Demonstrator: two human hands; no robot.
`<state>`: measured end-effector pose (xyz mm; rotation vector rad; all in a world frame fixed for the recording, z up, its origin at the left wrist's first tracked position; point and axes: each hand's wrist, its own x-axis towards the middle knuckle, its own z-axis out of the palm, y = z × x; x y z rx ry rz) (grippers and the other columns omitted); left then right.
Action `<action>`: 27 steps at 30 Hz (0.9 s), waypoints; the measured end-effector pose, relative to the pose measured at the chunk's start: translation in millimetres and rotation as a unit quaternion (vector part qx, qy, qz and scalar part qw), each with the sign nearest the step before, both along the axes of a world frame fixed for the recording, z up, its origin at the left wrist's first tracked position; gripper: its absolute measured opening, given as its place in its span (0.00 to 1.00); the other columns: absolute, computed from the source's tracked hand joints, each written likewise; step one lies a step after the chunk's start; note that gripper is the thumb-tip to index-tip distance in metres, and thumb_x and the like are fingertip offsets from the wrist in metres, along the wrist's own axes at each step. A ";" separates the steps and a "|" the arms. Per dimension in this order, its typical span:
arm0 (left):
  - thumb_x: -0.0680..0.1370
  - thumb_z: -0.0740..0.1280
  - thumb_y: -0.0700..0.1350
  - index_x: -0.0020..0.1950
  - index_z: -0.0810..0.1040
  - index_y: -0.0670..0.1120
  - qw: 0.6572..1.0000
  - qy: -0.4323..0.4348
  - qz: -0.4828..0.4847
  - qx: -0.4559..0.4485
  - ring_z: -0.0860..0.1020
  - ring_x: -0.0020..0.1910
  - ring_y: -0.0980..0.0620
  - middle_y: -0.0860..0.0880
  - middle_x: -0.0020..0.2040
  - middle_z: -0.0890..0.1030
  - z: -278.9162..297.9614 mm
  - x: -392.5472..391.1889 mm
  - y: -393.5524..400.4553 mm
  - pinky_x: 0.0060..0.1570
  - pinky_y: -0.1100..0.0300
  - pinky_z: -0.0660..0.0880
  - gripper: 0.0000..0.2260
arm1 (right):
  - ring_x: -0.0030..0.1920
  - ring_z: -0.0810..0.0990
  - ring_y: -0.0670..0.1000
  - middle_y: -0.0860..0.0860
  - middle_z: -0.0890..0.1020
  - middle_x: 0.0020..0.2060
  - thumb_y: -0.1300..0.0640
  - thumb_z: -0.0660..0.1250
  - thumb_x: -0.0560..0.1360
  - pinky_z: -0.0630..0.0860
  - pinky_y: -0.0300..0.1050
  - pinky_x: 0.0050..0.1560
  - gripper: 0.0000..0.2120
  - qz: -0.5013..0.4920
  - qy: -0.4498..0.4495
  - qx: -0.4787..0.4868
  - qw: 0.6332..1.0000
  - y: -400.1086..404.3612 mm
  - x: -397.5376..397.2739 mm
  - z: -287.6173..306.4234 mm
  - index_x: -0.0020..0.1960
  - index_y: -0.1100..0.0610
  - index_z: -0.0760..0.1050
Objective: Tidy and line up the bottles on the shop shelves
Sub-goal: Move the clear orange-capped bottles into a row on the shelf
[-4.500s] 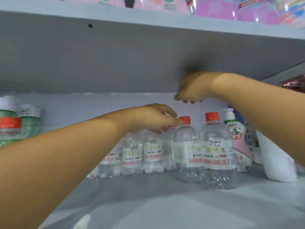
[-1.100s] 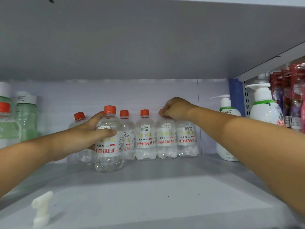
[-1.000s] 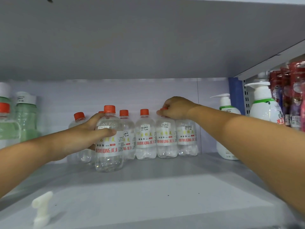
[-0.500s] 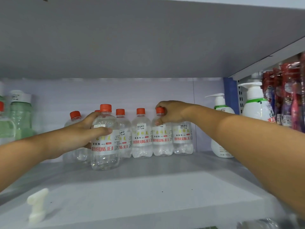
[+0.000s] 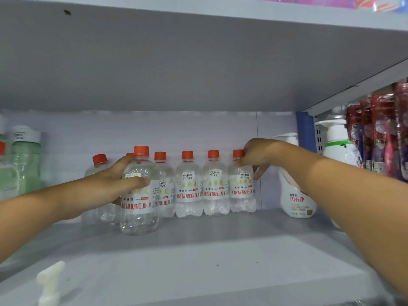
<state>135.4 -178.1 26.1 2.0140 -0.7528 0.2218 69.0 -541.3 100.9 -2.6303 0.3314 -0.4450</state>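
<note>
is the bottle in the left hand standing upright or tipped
Upright. The bottle held by the left hand stands on its base on the shelf, orange cap straight above, ahead of the back row.

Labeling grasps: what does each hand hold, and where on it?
Left hand grips the front clear bottle round its upper body. Right hand pinches the rightmost row bottle at its neck.
</note>
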 end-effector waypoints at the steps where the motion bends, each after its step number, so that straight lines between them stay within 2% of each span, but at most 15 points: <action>1: 0.59 0.76 0.68 0.55 0.73 0.79 1.000 0.001 0.002 -0.003 0.87 0.51 0.56 0.62 0.52 0.86 0.4 -1.1 -0.4 0.54 0.50 0.84 0.26 | 0.50 0.87 0.61 0.63 0.84 0.55 0.51 0.73 0.78 0.85 0.55 0.53 0.21 0.004 0.000 0.009 1.000 0.2 -0.2 0.0 0.62 0.66 0.75; 4: 0.60 0.77 0.68 0.57 0.74 0.78 1.000 0.010 -0.012 -0.006 0.86 0.52 0.57 0.62 0.53 0.86 0.2 -5.2 0.0 0.49 0.53 0.84 0.27 | 0.51 0.87 0.60 0.61 0.83 0.57 0.52 0.71 0.80 0.85 0.55 0.54 0.19 0.007 -0.005 0.016 1.000 -0.1 -1.0 -4.6 0.63 0.64 0.74; 7: 0.63 0.78 0.68 0.65 0.70 0.72 0.999 0.017 -0.033 0.008 0.85 0.55 0.59 0.63 0.56 0.85 -2.6 -10.2 -0.8 0.49 0.58 0.84 0.33 | 0.52 0.86 0.58 0.60 0.82 0.57 0.48 0.71 0.79 0.84 0.53 0.57 0.22 -0.018 -0.018 -0.019 0.999 0.5 -4.0 -3.7 0.64 0.64 0.74; 9: 0.67 0.75 0.70 0.72 0.66 0.66 0.997 0.027 -0.047 0.047 0.82 0.61 0.59 0.62 0.61 0.84 -0.9 -20.9 -4.8 0.59 0.56 0.82 0.37 | 0.49 0.86 0.57 0.59 0.82 0.56 0.45 0.69 0.80 0.83 0.52 0.55 0.24 -0.056 -0.067 -0.065 0.994 7.6 -12.7 5.7 0.64 0.65 0.74; 11: 0.72 0.64 0.74 0.78 0.63 0.63 0.988 -0.014 -0.015 0.152 0.78 0.68 0.59 0.62 0.68 0.79 6.4 -36.9 -5.1 0.70 0.52 0.75 0.37 | 0.49 0.85 0.57 0.59 0.82 0.58 0.46 0.66 0.81 0.82 0.49 0.54 0.24 -0.060 -0.145 -0.111 0.981 24.2 -21.6 11.0 0.65 0.65 0.75; 13: 0.71 0.55 0.77 0.77 0.67 0.63 0.963 -0.095 0.077 0.239 0.74 0.70 0.58 0.63 0.71 0.76 16.0 -53.6 2.7 0.75 0.52 0.68 0.37 | 0.49 0.85 0.56 0.57 0.84 0.55 0.45 0.66 0.81 0.82 0.49 0.53 0.20 0.029 -0.208 -0.083 0.974 50.6 -27.8 6.6 0.62 0.60 0.79; 14: 0.71 0.55 0.77 0.75 0.72 0.62 0.956 -0.130 0.126 0.233 0.74 0.70 0.57 0.63 0.70 0.76 21.6 -62.6 12.7 0.74 0.52 0.68 0.36 | 0.46 0.86 0.52 0.54 0.86 0.52 0.43 0.67 0.80 0.84 0.48 0.49 0.16 0.091 -0.215 -0.044 0.971 66.3 -30.2 1.4 0.58 0.54 0.80; 16: 0.75 0.63 0.70 0.66 0.79 0.62 0.947 -0.218 0.183 0.148 0.77 0.64 0.56 0.62 0.65 0.78 31.5 -78.2 44.3 0.68 0.53 0.73 0.23 | 0.42 0.87 0.45 0.47 0.86 0.48 0.36 0.68 0.77 0.84 0.45 0.44 0.16 0.188 -0.162 -0.011 0.969 103.2 -36.9 -7.2 0.56 0.46 0.79; 18: 0.79 0.69 0.58 0.58 0.82 0.61 0.915 -0.311 0.242 0.088 0.77 0.57 0.56 0.60 0.62 0.79 39.6 -94.9 84.9 0.58 0.58 0.71 0.09 | 0.45 0.87 0.47 0.47 0.85 0.51 0.27 0.66 0.72 0.82 0.51 0.50 0.27 0.221 -0.094 -0.037 0.970 136.5 -39.2 -10.9 0.61 0.45 0.77; 20: 0.80 0.70 0.52 0.56 0.82 0.58 0.873 -0.362 0.322 0.057 0.77 0.49 0.57 0.55 0.60 0.79 44.5 -107.9 124.3 0.52 0.60 0.70 0.06 | 0.49 0.87 0.52 0.49 0.83 0.55 0.22 0.65 0.67 0.80 0.57 0.59 0.38 0.209 -0.063 -0.079 0.973 164.4 -37.6 -10.2 0.65 0.49 0.74; 21: 0.79 0.70 0.52 0.58 0.82 0.57 0.860 -0.364 0.355 0.041 0.79 0.49 0.56 0.53 0.60 0.79 45.0 -111.3 141.1 0.52 0.59 0.71 0.08 | 0.48 0.86 0.53 0.50 0.82 0.55 0.22 0.65 0.67 0.80 0.58 0.60 0.41 0.192 -0.056 -0.098 0.975 175.9 -37.0 -9.0 0.64 0.52 0.74; 23: 0.79 0.70 0.55 0.63 0.80 0.53 0.859 -0.324 0.397 0.021 0.80 0.55 0.51 0.50 0.62 0.79 42.1 -113.3 165.6 0.57 0.53 0.76 0.14 | 0.45 0.87 0.53 0.52 0.81 0.55 0.23 0.66 0.68 0.79 0.56 0.60 0.39 0.148 -0.037 -0.117 0.981 192.8 -36.6 -6.5 0.63 0.54 0.71; 25: 0.77 0.71 0.62 0.70 0.75 0.51 0.881 -0.240 0.406 0.043 0.80 0.56 0.49 0.51 0.64 0.79 34.5 -107.7 179.5 0.56 0.52 0.76 0.26 | 0.43 0.87 0.53 0.53 0.80 0.58 0.27 0.68 0.71 0.79 0.54 0.57 0.35 0.129 -0.021 -0.124 0.984 203.9 -35.8 -5.0 0.63 0.53 0.69; 27: 0.74 0.71 0.68 0.76 0.68 0.52 0.914 -0.136 0.376 0.067 0.81 0.54 0.49 0.52 0.64 0.80 23.4 -98.6 183.3 0.53 0.54 0.77 0.36 | 0.43 0.88 0.54 0.55 0.80 0.59 0.34 0.71 0.74 0.81 0.52 0.54 0.29 0.121 -0.023 -0.139 0.983 211.4 -33.1 -4.4 0.61 0.56 0.69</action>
